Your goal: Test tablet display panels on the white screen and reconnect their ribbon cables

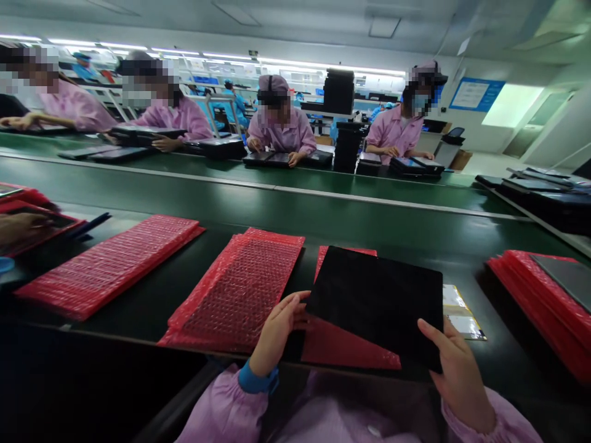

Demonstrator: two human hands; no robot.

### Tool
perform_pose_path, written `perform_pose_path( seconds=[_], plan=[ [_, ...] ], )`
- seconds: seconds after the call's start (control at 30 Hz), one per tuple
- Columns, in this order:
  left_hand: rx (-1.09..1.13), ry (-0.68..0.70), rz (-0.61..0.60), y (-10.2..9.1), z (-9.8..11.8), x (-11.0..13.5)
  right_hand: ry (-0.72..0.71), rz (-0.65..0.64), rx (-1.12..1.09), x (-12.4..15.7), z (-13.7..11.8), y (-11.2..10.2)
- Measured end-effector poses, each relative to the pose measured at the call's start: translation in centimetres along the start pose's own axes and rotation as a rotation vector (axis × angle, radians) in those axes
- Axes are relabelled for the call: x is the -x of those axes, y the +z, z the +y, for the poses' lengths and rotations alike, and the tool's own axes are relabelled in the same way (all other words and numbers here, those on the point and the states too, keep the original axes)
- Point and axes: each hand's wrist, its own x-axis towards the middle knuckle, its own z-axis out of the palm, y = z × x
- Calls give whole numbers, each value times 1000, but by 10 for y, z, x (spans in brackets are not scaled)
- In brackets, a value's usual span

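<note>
A thin, black, tablet-sized screen panel (376,301) is tilted in front of me above the table. My right hand (455,363) grips its right edge, thumb on the front face and fingers behind. At the left edge, my left hand (279,332) steadies it with thumb and fingertips; a blue band (253,378) circles that wrist. Beneath the panel lies a red bubble-wrap bag (346,347), partly covered. Close to my left hand is a pile of red bubble bags (240,292). Behind my right hand, a flat white-and-silver piece with yellow edging (462,314) is partly hidden.
Further left lies another red bubble-bag stack (120,258). At right, a red pile (545,307) carries a dark panel (567,277). A green conveyor (323,206) runs across; several co-workers in pink handle dark panels beyond it. Another person's hand (21,227) is at far left.
</note>
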Motion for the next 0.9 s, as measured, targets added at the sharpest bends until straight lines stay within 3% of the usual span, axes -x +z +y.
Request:
perform_pose_path(
  seconds=[0.07, 0.17, 0.23, 0.33, 0.43, 0.5, 0.57, 0.67, 0.77, 0.9],
  plan=[
    [-70, 74, 51, 0, -1, -2, -72, 31, 12, -1, 10, 1],
    [-184, 170, 93, 6, -5, 1, -446, 34, 334, -5, 24, -1],
    [-326, 253, 65, 12, -9, 7, -715, -99, 530, -9, 31, -2],
    [-689, 368, -85, 17, -17, 16, -1054, -321, 756, -15, 44, 3],
    [-934, 427, -153, 13, -19, 22, -1217, -352, 1058, -21, 62, 9],
    [-974, 448, -100, 8, -12, 24, -1185, -385, 1191, -24, 70, 10],
    [-938, 432, -74, 7, 1, 24, -1088, -516, 1243, -23, 69, 11],
    [-842, 300, -219, 19, 23, 11, -782, -706, 1167, -20, 52, 18],
    [-839, 178, -368, 45, 31, -18, -502, -684, 1124, -19, 33, 36],
    [-835, 103, -490, 74, 19, -58, -341, -722, 1134, -30, 25, 62]
  ],
)
